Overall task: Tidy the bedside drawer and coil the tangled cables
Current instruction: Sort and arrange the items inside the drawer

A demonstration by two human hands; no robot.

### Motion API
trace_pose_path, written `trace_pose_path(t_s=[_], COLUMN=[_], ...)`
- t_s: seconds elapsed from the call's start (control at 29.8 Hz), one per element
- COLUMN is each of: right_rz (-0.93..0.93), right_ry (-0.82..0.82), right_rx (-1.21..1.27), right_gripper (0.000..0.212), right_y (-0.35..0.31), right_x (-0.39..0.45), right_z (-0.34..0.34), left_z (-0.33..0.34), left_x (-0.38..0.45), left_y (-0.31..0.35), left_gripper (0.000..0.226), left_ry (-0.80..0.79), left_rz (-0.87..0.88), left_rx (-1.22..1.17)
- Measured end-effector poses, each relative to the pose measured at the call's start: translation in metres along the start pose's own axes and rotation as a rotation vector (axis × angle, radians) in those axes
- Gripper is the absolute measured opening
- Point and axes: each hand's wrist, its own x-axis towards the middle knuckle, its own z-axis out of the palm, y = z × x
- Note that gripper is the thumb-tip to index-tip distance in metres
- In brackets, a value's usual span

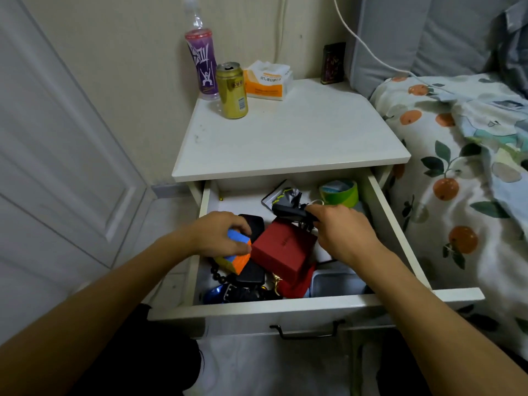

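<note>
Bedside drawer [397, 221] pulled fully out beneath the white nightstand top [288, 132], seen from above; a bed with an orange-print cover [445, 178] lies to its right and a panelled door [57, 155] to its left. Left hand [217, 234], fingers curled down, grips a multicoloured puzzle cube [238, 254] at the drawer's left side, just beside a red box [283, 248] lying tilted in the middle. Right hand [343, 230] reaches over the right half, its thumb and fingers pinching a dark object [288, 211] from which black cables [304, 224] trail down; what kind of object it is cannot be told. A white cable loop [317, 202] shows just behind this hand. Toward the back of the drawer lie a dark packet [281, 194] and a green tape roll [341, 192]. A black case [254, 224] sits behind the cube and another black case [251, 274] in front of it. Along the front edge: dark beads [218, 274], a blue item [214, 294], a red cloth [297, 282] and a grey tin [334, 282] at the right. On the top stand a purple bottle [201, 62], a gold can [232, 91], a tissue pack [268, 81] and a dark box [333, 62]; the bottle and can are touching or nearly so.
</note>
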Motion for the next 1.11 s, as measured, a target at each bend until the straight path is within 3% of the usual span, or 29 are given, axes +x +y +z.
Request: trace_pose_path(t_s=[0.03,0.23,0.4,0.6,0.8,0.9,1.01,1.11], right_rz=[-0.002,0.036,0.169,0.241,0.175,0.128,0.062,-0.002], right_ry=[0.0,-0.002,-0.034,0.031,0.053,0.01,-0.01,-0.029], right_rx=[0.002,-0.002,0.067,0.1,0.09,0.06,0.03,0.016], right_gripper=[0.032,0.034,0.034,0.032,0.023,0.027,0.028,0.032], right_y=[-0.001,-0.011,0.004,0.021,0.02,0.01,-0.003,-0.015], right_x=[-0.001,0.003,0.007,0.008,0.013,0.02,0.026,0.029], right_z=[0.0,0.001,-0.001,-0.008,-0.007,0.0,0.007,0.013], left_z=[0.0,0.015,0.016,0.025,0.029,0.026,0.019,0.011], left_x=[0.003,0.04,0.102,0.141,0.111,0.095,0.095,0.107], left_y=[0.001,-0.001,0.014,0.032,0.025,0.011,-0.012,-0.032], left_gripper=[0.022,0.018,0.035,0.034,0.046,0.032,0.033,0.064], left_ry=[0.015,0.206,0.267,0.135,-0.128,-0.001,0.258,0.163], left_rz=[-0.015,-0.076,-0.077,0.015,0.135,0.139,-0.003,-0.294], left_rx=[-0.062,-0.155,-0.092,-0.219,-0.22,-0.174,0.066,0.16])
